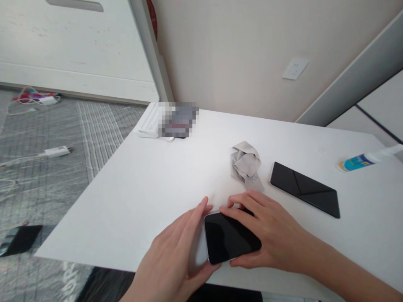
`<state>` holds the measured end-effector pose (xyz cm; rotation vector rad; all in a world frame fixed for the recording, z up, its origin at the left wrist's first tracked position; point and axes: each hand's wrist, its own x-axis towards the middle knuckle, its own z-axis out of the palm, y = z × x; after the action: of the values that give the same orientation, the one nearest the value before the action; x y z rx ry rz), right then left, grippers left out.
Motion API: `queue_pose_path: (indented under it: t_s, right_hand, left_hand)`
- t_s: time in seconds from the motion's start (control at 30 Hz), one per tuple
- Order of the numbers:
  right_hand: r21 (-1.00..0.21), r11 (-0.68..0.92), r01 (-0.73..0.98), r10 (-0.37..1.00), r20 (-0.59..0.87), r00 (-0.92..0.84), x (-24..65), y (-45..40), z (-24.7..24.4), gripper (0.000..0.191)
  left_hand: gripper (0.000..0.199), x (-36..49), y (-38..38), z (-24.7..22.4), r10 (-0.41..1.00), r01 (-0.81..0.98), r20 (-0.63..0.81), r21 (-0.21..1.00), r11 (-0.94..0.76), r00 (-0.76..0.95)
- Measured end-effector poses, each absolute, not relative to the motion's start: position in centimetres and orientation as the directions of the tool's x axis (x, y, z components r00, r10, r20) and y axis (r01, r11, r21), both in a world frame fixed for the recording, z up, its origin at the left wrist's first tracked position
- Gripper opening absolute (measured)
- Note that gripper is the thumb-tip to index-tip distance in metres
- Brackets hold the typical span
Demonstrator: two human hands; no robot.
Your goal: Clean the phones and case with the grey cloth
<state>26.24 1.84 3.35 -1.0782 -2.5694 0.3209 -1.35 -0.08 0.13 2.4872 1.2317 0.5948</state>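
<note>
A black-screened phone (231, 237) lies near the front edge of the white table. My right hand (267, 230) grips it from the right, its fingers over the far edge and its thumb at the near edge. Around the phone's left end curves my left hand (181, 247), fingers spread apart, with the thumb tip close to the near corner; whether it touches the phone is unclear. Beyond my hands rests a crumpled grey cloth (245, 163). To the right of the cloth is a second dark phone (304, 188), lying flat.
On the table's right side lies a spray bottle (357, 162) with a blue label. White items (151, 121) and a blurred object (181, 119) sit at the back left corner. A wall borders the white table (119, 205) behind; cables (56, 152) lie on the grey surface at left.
</note>
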Motion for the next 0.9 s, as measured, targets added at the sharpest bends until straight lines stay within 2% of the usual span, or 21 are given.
queue_pose_path:
  t_s: [0.23,0.5,0.7,0.9]
  right_hand:
    - [-0.277,0.670,0.689,0.742,0.229,-0.630,26.4,1.4,2.9,0.087]
    - [-0.274,0.670,0.689,0.742,0.280,-0.610,26.6,1.1,2.4,0.094]
    - [-0.233,0.669,0.706,0.741,0.281,-0.610,26.4,1.0,2.2,0.091]
    - [-0.330,0.646,0.688,0.763,0.244,-0.599,26.5,0.9,1.4,0.085]
  left_hand:
    - [0.099,-1.3,-0.2,0.2,0.812,0.685,0.199,0.450,-0.573,0.549]
    - [0.123,-1.9,-0.3,1.4,0.821,0.733,0.076,0.410,-0.543,0.566]
    - [0.098,-1.2,0.4,1.6,0.814,0.714,0.082,0.436,-0.547,0.575]
    - [0.088,-0.6,0.7,1.8,0.821,0.688,0.080,0.504,-0.522,0.565]
